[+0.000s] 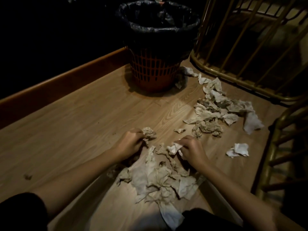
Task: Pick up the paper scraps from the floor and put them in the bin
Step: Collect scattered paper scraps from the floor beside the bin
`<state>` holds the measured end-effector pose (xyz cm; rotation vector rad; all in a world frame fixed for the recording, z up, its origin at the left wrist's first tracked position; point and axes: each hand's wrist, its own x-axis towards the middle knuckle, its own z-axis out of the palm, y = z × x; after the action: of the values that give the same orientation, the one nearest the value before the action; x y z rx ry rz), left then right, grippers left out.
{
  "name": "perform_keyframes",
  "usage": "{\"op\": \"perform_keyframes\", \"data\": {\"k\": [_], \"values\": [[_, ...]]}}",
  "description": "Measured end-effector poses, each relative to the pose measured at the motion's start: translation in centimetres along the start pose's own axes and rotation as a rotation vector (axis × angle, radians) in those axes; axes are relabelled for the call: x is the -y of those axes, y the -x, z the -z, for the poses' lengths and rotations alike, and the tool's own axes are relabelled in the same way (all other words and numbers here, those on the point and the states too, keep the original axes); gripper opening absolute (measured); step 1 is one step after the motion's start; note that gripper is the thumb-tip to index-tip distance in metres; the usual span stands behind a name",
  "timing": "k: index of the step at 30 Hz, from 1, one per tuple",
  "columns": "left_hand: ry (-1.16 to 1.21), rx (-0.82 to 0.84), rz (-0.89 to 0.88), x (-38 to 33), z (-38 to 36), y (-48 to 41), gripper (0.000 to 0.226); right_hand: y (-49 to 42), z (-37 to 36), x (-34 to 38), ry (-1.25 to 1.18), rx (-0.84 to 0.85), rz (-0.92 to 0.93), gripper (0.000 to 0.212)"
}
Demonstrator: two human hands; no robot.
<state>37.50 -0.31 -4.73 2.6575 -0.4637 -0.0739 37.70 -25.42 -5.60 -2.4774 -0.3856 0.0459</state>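
Both fists gripping paper: my left hand point(131, 141) w/ a wad point(149, 133), right hand point(191, 148) w/ a scrap point(174, 148); bin point(156, 47) standing ahead, open floor point(83, 114) between, railing point(250, 47) crowding the right.

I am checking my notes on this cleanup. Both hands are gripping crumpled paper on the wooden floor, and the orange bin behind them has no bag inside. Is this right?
Not quite. The head view shows the orange bin lined with a dark plastic bag folded over its rim. The rest holds: the left hand and the right hand each grip crumpled paper on the wooden floor.
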Motion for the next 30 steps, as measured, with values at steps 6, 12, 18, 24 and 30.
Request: {"op": "perform_keyframes", "data": {"k": [6, 12, 18, 24, 30], "values": [[0.027, 0.295, -0.102, -5.3, -2.3, 6.1, 0.076, 1.1, 1.7, 3.2, 0.003, 0.117, -0.215, 0.034], [-0.003, 0.151, -0.191, -5.3, -5.8, 5.9, 0.027, 6.9, 0.4, 4.3, 0.177, 0.611, -0.344, 0.114], [0.129, 0.019, -0.083, -2.2, -1.6, 4.2, 0.023, 10.5, -4.2, 3.0, 0.196, 0.236, -0.145, 0.071], [0.051, -0.036, -0.005, 0.9, 2.4, 4.0, 0.036, 6.6, -3.4, 1.3, -0.006, 0.059, -0.050, 0.013], [0.031, 0.087, -0.167, 3.3, 1.4, 8.2, 0.043, -1.1, 0.6, 0.4, 0.038, -0.217, -0.122, 0.022]]}}
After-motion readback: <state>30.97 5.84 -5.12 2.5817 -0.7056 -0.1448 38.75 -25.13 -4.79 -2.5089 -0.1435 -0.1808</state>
